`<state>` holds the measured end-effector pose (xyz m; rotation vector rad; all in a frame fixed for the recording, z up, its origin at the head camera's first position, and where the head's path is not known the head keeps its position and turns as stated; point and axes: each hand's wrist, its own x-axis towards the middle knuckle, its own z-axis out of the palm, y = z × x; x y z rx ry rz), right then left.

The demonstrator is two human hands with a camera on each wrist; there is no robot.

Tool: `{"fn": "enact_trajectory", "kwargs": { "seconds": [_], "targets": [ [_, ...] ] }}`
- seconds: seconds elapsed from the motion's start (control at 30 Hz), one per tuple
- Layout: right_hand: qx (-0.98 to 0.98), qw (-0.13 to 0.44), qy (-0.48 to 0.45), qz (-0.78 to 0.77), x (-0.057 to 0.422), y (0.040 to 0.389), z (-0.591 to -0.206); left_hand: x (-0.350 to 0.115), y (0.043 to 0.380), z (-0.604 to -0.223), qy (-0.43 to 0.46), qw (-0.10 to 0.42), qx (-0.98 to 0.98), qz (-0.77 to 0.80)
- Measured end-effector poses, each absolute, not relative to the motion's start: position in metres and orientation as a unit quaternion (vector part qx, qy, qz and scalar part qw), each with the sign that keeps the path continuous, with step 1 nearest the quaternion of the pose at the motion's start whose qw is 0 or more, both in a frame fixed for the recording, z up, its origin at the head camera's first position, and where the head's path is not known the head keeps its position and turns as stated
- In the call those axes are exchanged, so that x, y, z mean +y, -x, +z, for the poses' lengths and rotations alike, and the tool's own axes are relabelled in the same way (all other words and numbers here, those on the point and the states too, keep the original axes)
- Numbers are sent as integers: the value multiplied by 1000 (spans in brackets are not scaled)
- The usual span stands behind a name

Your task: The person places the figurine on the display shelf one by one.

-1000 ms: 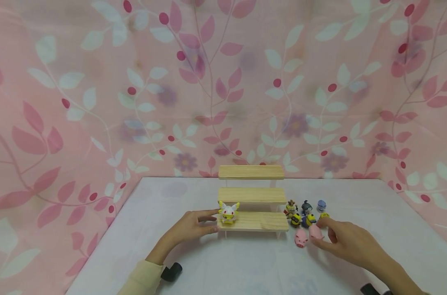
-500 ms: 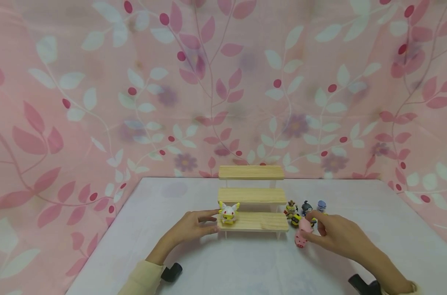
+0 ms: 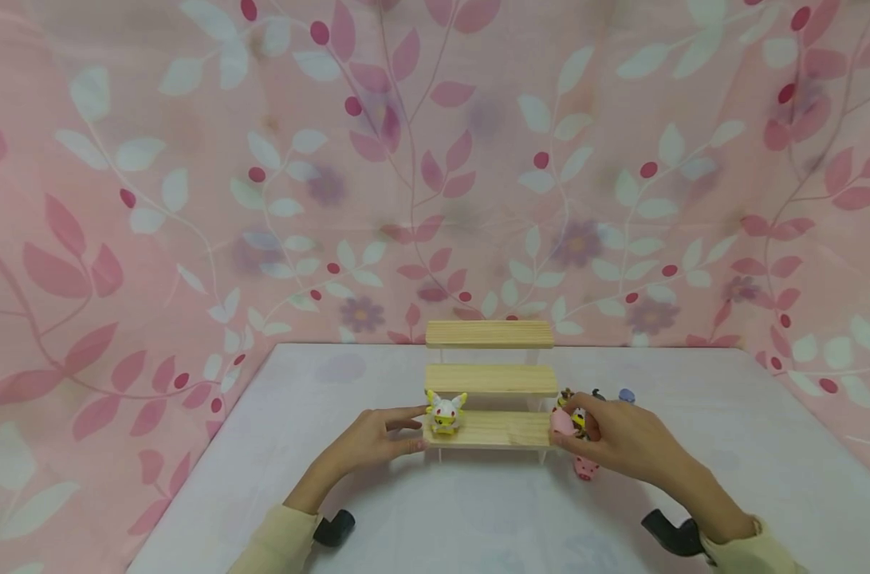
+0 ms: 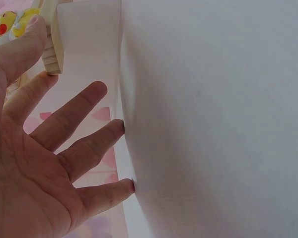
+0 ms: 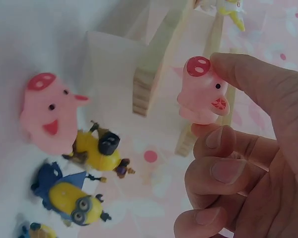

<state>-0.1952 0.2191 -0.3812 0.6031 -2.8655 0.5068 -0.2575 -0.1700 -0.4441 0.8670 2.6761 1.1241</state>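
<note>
My right hand [image 3: 631, 434] pinches a small pink pig figurine [image 5: 201, 91] between thumb and fingertips, at the right end of the lowest board of a three-tier wooden display stand [image 3: 502, 430]. Whether the pig touches the board cannot be told. My left hand [image 3: 377, 438] has its fingers straight and spread, with thumb and index finger touching the left end of that board [image 4: 52, 49]. A white-and-yellow figurine [image 3: 445, 414] with long ears stands on the board's left part. A second pink pig [image 5: 49, 114] stands on the table, partly hidden by my right hand in the head view.
Right of the stand, several small figurines crowd together, among them a yellow one in blue [image 5: 72, 198] and a yellow one with a dark face [image 5: 99, 148]. A white cloth covers the table [image 3: 320, 383]. Pink floral fabric [image 3: 435, 159] hangs behind.
My right hand took the right-hand pig from the table and carried it left, past the other figurines, to the lowest board's right end. My left hand stays in place.
</note>
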Motion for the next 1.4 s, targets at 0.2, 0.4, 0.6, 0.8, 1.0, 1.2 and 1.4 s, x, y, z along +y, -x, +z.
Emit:
{"fn": "enact_trajectory", "kwargs": {
  "seconds": [0.2,0.4,0.6,0.8,1.0,1.2,1.4],
  "targets": [
    [-951,87,-231,185,208,203,-379,-170,259,-445,-283,58,884,368],
    [-948,88,-239,194,193,208,-378,-171,258,-444,-285,58,882,370],
    [-952,67,-226,196,179,213,-379,-172,258,-444,-286,56,883,368],
    [-954,56,-218,200,167,217,-382,-171,258,-443,-290,55,881,370],
    [-950,54,-227,206,157,221,-385,-171,258,-444,-290,55,880,373],
    [-947,59,-242,203,151,224,-387,-171,258,-444,-292,55,879,373],
    [-948,47,-242,202,143,225,-388,-171,258,-444,-287,56,881,372]
  ]
}}
